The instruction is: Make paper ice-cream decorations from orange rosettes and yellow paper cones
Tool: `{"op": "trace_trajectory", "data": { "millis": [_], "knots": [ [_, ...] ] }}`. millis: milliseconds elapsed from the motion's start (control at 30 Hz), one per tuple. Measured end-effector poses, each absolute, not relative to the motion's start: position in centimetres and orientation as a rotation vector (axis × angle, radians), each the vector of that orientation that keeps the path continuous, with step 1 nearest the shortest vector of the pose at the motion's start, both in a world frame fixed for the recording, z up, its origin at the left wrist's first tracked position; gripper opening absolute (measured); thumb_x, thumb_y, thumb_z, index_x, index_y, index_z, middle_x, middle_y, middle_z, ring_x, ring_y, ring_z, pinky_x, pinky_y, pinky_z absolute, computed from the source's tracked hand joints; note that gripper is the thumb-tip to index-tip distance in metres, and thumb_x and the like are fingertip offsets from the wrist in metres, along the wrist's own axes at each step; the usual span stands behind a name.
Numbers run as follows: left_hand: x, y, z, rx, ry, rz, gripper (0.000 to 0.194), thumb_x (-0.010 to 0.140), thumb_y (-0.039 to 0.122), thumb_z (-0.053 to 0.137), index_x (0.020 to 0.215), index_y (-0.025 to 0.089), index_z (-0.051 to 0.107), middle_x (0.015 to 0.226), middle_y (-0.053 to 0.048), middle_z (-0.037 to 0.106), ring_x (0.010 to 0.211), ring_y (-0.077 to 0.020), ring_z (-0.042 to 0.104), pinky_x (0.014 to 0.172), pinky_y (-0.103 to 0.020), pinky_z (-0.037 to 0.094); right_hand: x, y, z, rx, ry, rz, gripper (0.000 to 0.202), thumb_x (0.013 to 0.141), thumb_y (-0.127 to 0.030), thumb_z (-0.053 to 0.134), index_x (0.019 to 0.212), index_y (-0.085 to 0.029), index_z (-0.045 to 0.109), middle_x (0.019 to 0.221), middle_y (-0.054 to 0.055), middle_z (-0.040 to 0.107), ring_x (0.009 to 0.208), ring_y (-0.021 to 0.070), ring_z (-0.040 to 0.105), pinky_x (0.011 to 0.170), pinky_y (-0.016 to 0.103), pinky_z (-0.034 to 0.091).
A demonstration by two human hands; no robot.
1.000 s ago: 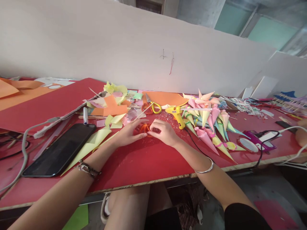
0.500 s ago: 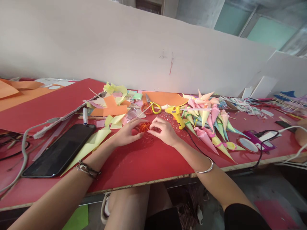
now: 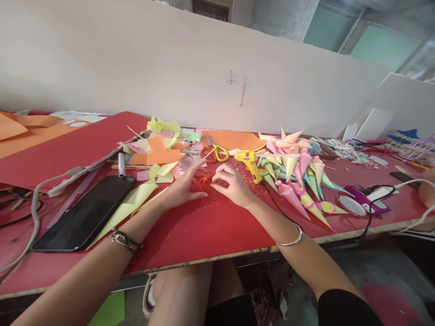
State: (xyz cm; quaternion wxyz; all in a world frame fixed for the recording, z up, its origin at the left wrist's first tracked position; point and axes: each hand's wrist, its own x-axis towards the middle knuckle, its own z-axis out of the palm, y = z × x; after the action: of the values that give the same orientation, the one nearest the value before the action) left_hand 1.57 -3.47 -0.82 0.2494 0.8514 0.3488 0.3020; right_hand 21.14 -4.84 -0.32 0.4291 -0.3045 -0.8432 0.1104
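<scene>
A small orange coil of thin loops (image 3: pixel 205 181) lies on the red tabletop between my hands; whether it is paper strip or wire is too blurred to tell. My left hand (image 3: pixel 181 188) is beside it on the left, thumb and fingers spread apart around a gap. On the other side, my right hand (image 3: pixel 231 184) has its thumb and fingertips bent together at the coil's right edge, pinching it. Just beyond lie scissors with red and yellow handles (image 3: pixel 221 154). A yellow glue gun (image 3: pixel 249 165) rests to the right of my right hand.
Several pastel paper cones (image 3: pixel 292 199) are piled at the right. Paper scraps (image 3: pixel 159 154), a marker (image 3: pixel 121 164) and a black phone (image 3: pixel 86 213) lie on the left. A purple box (image 3: pixel 377 206) with cables sits near another person's hand (image 3: pixel 427 188). A white board (image 3: pixel 170 68) stands behind.
My left hand has opened wider, its fingers drawing back a little from the orange coil. My right hand has barely shifted and stays at the coil.
</scene>
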Motion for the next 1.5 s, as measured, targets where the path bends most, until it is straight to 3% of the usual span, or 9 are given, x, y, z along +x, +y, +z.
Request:
{"op": "trace_trajectory", "data": {
  "millis": [133,367,533,633,800,1000,1133,1500],
  "knots": [
    [1.7,-3.7,-0.8,2.405,0.913,0.833,0.085,0.07,0.034,0.063,0.136,0.026,0.009,0.12,-0.012,0.043,0.106,-0.0223,0.048,0.088,-0.039,0.044,20.9,-5.1,-0.3,-0.75,-2.125,0.273,0.007,0.08,-0.024,0.053,0.075,-0.02,0.054,0.082,0.001,0.047,0.077,0.0115,0.051,0.071,0.026,0.044],
    [1.9,-4.1,-0.5,2.493,1.013,0.828,0.081,0.071,0.033,0.062,0.135,0.025,0.013,0.124,-0.014,0.038,0.101,-0.0217,0.051,0.08,-0.034,0.048,20.9,-5.2,-0.2,-0.682,-2.155,0.309,0.007,0.081,-0.025,0.052,0.077,-0.02,0.055,0.084,0.001,0.046,0.077,0.0106,0.051,0.073,0.026,0.045],
    [2.0,-4.2,0.0,2.563,0.947,0.769,0.045,0.073,0.029,0.059,0.113,0.02,0.041,0.113,-0.009,0.047,0.101,-0.0202,0.049,0.082,-0.034,0.045,20.9,-5.3,-0.2,-0.638,-2.148,0.324,0.006,0.081,-0.024,0.052,0.076,-0.02,0.054,0.084,0.001,0.046,0.078,0.0102,0.051,0.074,0.025,0.045],
    [2.0,-4.2,0.3,2.582,0.895,0.764,0.029,0.074,0.028,0.059,0.098,0.018,0.046,0.104,-0.007,0.051,0.095,-0.0181,0.05,0.081,-0.032,0.044,20.8,-5.4,-0.3,-0.636,-2.151,0.335,0.006,0.08,-0.025,0.053,0.077,-0.02,0.055,0.084,0.001,0.046,0.079,0.0105,0.052,0.074,0.026,0.046],
    [2.1,-4.4,0.5,2.575,0.901,0.751,0.035,0.074,0.03,0.058,0.104,0.018,0.044,0.105,-0.008,0.052,0.097,-0.0187,0.049,0.082,-0.031,0.042,20.7,-5.5,-0.2,-0.642,-2.169,0.351,0.007,0.081,-0.025,0.052,0.077,-0.02,0.055,0.087,0.002,0.047,0.081,0.0111,0.052,0.076,0.027,0.046],
    [2.3,-4.5,0.7,2.574,0.887,0.733,0.018,0.074,0.023,0.054,0.09,0.017,0.048,0.092,-0.004,0.055,0.087,-0.0158,0.051,0.077,-0.029,0.043,20.7,-5.7,0.1,-0.633,-2.18,0.356,0.006,0.081,-0.023,0.05,0.081,-0.02,0.055,0.091,0.002,0.048,0.084,0.0112,0.053,0.078,0.027,0.045],
    [2.2,-4.4,0.5,2.583,0.886,0.785,0.017,0.072,0.019,0.052,0.089,0.018,0.048,0.091,-0.003,0.054,0.085,-0.0152,0.051,0.075,-0.027,0.043,20.7,-6.0,0.3,-0.673,-2.168,0.346,0.008,0.079,-0.025,0.05,0.085,-0.021,0.054,0.091,0.003,0.049,0.089,0.0134,0.052,0.082,0.03,0.045],
    [1.8,-4.2,0.6,2.594,0.955,0.826,0.018,0.073,0.02,0.053,0.091,0.017,0.049,0.09,-0.003,0.055,0.083,-0.0146,0.052,0.073,-0.025,0.043,20.7,-5.8,0.4,-0.725,-2.096,0.355,0.01,0.079,-0.019,0.046,0.087,-0.021,0.051,0.086,0.002,0.047,0.079,0.0115,0.051,0.073,0.026,0.046]
  ]
}}
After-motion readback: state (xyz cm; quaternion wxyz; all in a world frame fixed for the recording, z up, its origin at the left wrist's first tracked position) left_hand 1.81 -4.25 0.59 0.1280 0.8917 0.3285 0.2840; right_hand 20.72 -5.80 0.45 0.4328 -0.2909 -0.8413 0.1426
